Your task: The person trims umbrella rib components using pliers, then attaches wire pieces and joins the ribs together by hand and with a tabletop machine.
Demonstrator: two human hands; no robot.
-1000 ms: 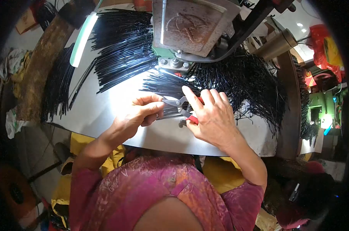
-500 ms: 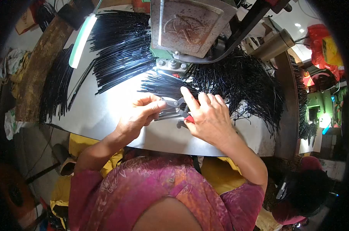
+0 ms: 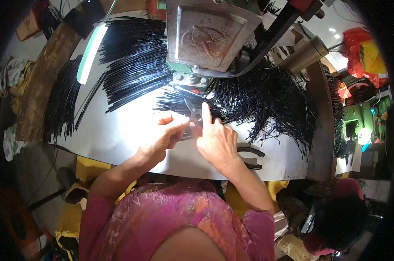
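Metal snips in the curled right hand, left hand in a narrow pinch, contents unclear.

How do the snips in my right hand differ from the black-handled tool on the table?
The snips are in your right hand, while the black-handled tool lies on the table. The snips show metal blades pointing away from you; the black-handled tool shows only its spread handles, its head out of sight.
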